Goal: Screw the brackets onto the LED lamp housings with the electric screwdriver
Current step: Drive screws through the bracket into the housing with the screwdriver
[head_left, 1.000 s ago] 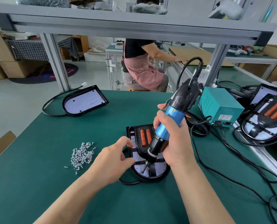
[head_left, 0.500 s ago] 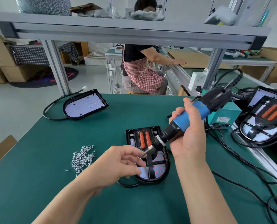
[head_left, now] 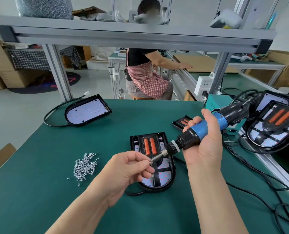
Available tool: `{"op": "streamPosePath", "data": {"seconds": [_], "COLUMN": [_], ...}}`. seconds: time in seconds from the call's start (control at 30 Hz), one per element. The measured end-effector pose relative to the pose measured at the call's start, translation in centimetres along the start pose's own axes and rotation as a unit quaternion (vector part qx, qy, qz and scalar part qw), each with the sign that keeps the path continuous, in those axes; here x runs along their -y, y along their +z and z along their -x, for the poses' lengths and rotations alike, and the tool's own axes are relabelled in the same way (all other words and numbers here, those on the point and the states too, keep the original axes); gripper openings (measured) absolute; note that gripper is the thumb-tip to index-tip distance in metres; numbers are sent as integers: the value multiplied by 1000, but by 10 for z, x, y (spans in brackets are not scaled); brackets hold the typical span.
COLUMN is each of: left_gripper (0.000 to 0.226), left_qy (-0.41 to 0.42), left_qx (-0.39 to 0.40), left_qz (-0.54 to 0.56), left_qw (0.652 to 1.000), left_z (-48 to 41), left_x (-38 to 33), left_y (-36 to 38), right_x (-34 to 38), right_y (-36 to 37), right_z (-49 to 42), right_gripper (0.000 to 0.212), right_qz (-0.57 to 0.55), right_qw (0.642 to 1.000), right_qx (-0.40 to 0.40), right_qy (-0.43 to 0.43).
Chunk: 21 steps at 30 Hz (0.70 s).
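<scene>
A black LED lamp housing lies on the green table in front of me, with a black bracket carrying two orange strips laid inside it. My right hand grips the blue and black electric screwdriver, lifted off the housing and tilted almost level, bit pointing left. My left hand pinches a small screw at the tip of the bit, just above the housing. A pile of silver screws lies to the left.
A second lamp housing without bracket lies at the far left with its cable. A loose bracket, a teal power box and stacked housings sit at the right among black cables. Another person sits beyond the table.
My right hand has lifted the screwdriver off the housing and tilted it from near upright to almost level. My left hand has come up off the housing's edge to meet the bit tip.
</scene>
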State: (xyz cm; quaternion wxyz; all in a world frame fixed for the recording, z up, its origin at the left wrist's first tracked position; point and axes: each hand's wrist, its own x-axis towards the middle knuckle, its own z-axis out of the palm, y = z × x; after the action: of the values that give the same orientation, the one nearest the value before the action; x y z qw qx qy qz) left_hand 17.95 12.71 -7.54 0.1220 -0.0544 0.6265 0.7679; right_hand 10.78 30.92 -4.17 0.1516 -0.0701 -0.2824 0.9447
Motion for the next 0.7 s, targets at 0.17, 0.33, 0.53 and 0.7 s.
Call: {"op": "streamPosePath", "data": {"seconds": [0.17,0.33,0.53,0.7], "left_gripper": [5,5,5,5], "left_qy": [-37,-62,-72,-78], "left_qx": [4,-2,-8,-15], "left_qz": [110,160,176,183], "left_qw": [993,985,982,980], "left_z": [1,1,3,2], "left_x": [1,4,3,3], "left_y": [7,13,17,19], "right_x": [4,4,6,6], "right_y": [-2,-4,-5,-6], "right_z": [2,3,3,3], "right_gripper": [35,34,32,31], "right_qz": [-3,-5,-7,-8], "right_qw": [1000,999,999,999], "right_qx": [-8,-18,-29,-34], "right_qy": [-20,-27,-27,-26]}}
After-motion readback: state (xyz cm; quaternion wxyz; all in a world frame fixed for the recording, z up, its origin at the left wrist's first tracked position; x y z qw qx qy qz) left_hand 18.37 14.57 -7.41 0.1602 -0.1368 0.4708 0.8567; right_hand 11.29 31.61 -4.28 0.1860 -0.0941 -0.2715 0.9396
